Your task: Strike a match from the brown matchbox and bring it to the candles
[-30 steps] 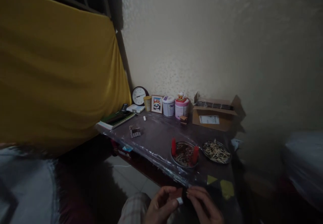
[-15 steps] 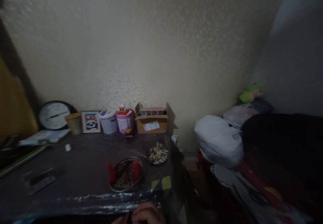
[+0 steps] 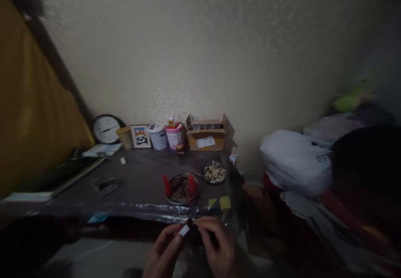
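Both my hands are low in the head view, just in front of the table's near edge. My left hand (image 3: 164, 248) pinches a small box with a pale end (image 3: 184, 230), probably a matchbox. My right hand (image 3: 216, 244) has its fingers closed at the other end of the same box; what the fingertips pinch there is too dark to make out. On the dark table (image 3: 138, 186) beyond them stands a round metal plate (image 3: 181, 189) with two red candles (image 3: 166, 184), and a second plate of matchsticks (image 3: 214, 172) to its right.
Along the wall stand a clock (image 3: 105, 129), a cup, a framed panda picture (image 3: 140, 136), two tubs (image 3: 166, 136) and an open cardboard box (image 3: 206, 132). Books (image 3: 59, 177) lie at the table's left. Yellow cloth (image 3: 28, 115) hangs left; a white bag (image 3: 294, 161) and bedding lie right.
The view swung right, then partly back left and down. My hands, nearly out of view half a second ago, show again with the small box between them.
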The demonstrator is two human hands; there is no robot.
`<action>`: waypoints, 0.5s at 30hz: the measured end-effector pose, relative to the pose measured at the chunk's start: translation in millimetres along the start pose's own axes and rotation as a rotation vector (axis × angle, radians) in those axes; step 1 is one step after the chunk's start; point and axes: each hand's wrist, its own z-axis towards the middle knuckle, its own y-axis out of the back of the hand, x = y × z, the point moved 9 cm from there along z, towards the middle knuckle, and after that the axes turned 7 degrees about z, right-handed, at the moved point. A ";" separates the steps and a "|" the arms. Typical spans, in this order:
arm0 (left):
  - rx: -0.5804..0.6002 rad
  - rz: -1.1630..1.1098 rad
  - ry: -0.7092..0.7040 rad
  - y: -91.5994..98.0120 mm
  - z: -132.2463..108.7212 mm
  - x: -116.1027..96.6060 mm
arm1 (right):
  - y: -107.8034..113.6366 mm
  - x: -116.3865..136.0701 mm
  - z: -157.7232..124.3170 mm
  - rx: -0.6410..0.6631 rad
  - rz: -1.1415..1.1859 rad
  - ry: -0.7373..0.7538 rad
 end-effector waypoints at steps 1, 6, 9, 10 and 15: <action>0.003 -0.029 -0.019 -1.0 -0.2 -1.5 | -1.3 2.8 1.7 0.022 0.007 0.026; -0.004 -0.074 -0.035 3.3 2.7 1.6 | -7.5 2.2 2.5 0.091 -0.023 0.119; 0.018 -0.052 -0.044 3.1 1.4 -1.0 | 2.0 11.3 6.5 0.049 -0.041 0.138; 0.017 -0.044 -0.051 2.9 0.5 -3.3 | 6.4 16.3 8.3 0.024 -0.038 0.144; 0.033 -0.021 -0.094 -1.6 -2.3 -14.8 | -5.4 18.3 8.9 0.097 -0.055 0.253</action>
